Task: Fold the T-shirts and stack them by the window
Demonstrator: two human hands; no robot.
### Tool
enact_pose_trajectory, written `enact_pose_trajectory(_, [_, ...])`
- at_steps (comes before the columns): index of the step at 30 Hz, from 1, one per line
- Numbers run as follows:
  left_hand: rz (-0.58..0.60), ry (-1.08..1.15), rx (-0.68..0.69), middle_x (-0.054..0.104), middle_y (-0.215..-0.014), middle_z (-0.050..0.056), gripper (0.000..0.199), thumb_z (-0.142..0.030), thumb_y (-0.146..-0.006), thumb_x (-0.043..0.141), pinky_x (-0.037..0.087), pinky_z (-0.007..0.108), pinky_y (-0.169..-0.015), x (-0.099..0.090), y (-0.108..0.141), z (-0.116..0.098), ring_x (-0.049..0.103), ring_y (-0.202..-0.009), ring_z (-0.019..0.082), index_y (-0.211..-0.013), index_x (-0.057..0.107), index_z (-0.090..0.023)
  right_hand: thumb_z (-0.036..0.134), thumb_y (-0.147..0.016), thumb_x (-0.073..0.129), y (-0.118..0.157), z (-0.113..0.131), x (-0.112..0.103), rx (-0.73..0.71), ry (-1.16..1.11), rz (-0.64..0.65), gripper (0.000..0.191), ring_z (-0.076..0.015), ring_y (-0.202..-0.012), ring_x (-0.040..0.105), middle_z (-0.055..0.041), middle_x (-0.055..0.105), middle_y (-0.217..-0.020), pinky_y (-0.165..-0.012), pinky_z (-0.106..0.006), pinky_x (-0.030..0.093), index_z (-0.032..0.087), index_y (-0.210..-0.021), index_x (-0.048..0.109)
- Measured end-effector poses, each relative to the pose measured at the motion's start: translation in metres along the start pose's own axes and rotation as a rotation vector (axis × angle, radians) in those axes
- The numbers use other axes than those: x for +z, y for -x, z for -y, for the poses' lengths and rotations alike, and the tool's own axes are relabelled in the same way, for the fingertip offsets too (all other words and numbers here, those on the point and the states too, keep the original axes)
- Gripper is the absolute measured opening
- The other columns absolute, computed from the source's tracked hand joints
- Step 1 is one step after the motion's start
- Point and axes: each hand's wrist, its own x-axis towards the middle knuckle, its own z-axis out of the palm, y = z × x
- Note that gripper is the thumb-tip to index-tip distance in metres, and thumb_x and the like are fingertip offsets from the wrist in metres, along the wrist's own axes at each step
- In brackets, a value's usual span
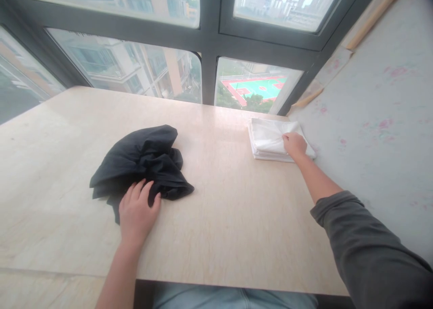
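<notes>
A crumpled black cloth (149,158) lies bunched on the left half of the pale tabletop. My left hand (139,209) rests on its near edge, fingers apart and slightly bent, touching the fabric without a visible grip. At the right, close to the wall, is a neat stack of folded white cloth (267,140). My right hand (295,145) is closed in a pinch on the top layer of that stack, pulling small creases into it. What the black cloth is exactly cannot be made out.
The stone-patterned tabletop (219,219) runs to a dark-framed window (209,52) at the back. A wall with floral paper (379,119) bounds the right side, its edge peeling near the window. The table's front edge is just before my lap.
</notes>
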Motion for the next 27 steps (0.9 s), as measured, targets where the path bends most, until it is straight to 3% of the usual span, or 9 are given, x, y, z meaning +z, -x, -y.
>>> enact_pose_trajectory(4, [-0.042, 0.036, 0.009, 0.056, -0.140, 0.016, 0.041, -0.035, -0.093, 0.051, 0.037, 0.050, -0.112, -0.002, 0.002, -0.001, 0.047, -0.134, 0.033, -0.129, 0.059, -0.017, 0.026, -0.097, 0.042, 0.010, -0.005, -0.019, -0.018, 0.010, -0.062, 0.035, -0.0244, -0.094, 0.058, -0.0170, 0.069, -0.106, -0.070, -0.032, 0.035, 0.018, -0.104, 0.075])
enact_pose_trajectory(8, [-0.121, 0.103, 0.005, 0.058, -0.137, 0.017, 0.040, -0.029, -0.092, 0.052, 0.039, 0.048, -0.112, -0.004, 0.010, -0.002, 0.050, -0.132, 0.031, -0.128, 0.058, -0.015, 0.028, -0.096, 0.046, 0.018, -0.007, -0.054, -0.064, -0.045, -0.232, 0.031, -0.0242, -0.091, 0.061, -0.0137, 0.072, -0.102, -0.070, -0.033, 0.036, 0.019, -0.103, 0.074])
enact_pose_trajectory(13, [-0.159, 0.136, -0.054, 0.058, -0.136, 0.015, 0.035, -0.024, -0.089, 0.053, 0.040, 0.051, -0.111, -0.006, 0.020, -0.014, 0.053, -0.129, 0.031, -0.122, 0.061, -0.018, 0.028, -0.090, 0.058, 0.034, 0.004, -0.127, -0.265, -0.269, -0.464, 0.018, -0.0227, -0.089, 0.065, -0.0111, 0.074, -0.099, -0.080, -0.034, 0.043, 0.021, -0.096, 0.073])
enact_pose_trajectory(18, [-0.184, 0.167, -0.074, 0.057, -0.137, 0.015, 0.028, -0.024, -0.089, 0.052, 0.040, 0.051, -0.111, -0.007, 0.030, -0.033, 0.051, -0.130, 0.031, -0.114, 0.064, -0.018, 0.037, -0.092, 0.058, 0.066, 0.029, -0.213, -0.466, -0.449, -0.730, 0.018, -0.0230, -0.083, 0.065, -0.0070, 0.072, -0.092, -0.079, -0.038, 0.049, 0.026, -0.092, 0.071])
enact_pose_trajectory(22, [-0.139, 0.323, -0.053, 0.063, -0.127, 0.014, 0.026, -0.025, -0.090, 0.049, 0.041, 0.050, -0.110, -0.004, 0.040, -0.058, 0.055, -0.124, 0.029, -0.110, 0.065, -0.018, 0.047, -0.097, 0.048, 0.086, 0.057, -0.255, -0.556, -0.679, -0.956, 0.021, -0.0258, -0.091, 0.063, -0.0024, 0.067, -0.101, -0.077, -0.041, 0.049, 0.035, -0.100, 0.065])
enact_pose_trajectory(24, [-0.022, 0.502, -0.070, 0.064, -0.124, 0.013, 0.026, -0.027, -0.090, 0.049, 0.041, 0.050, -0.110, -0.002, 0.047, -0.077, 0.056, -0.122, 0.029, -0.108, 0.065, -0.019, 0.048, -0.097, 0.048, 0.094, 0.073, -0.262, -0.597, -0.691, -0.903, 0.021, -0.0251, -0.084, 0.063, -0.0023, 0.066, -0.092, -0.074, -0.042, 0.048, 0.034, -0.095, 0.063])
enact_pose_trajectory(27, [0.196, 0.737, -0.090, 0.065, -0.121, 0.014, 0.025, -0.029, -0.087, 0.051, 0.041, 0.054, -0.107, -0.001, 0.060, -0.109, 0.058, -0.119, 0.032, -0.104, 0.068, -0.020, 0.048, -0.096, 0.050, 0.110, 0.093, -0.266, -0.686, -0.546, -0.703, 0.021, -0.0229, -0.073, 0.061, -0.0012, 0.064, -0.080, -0.072, -0.041, 0.049, 0.031, -0.089, 0.061])
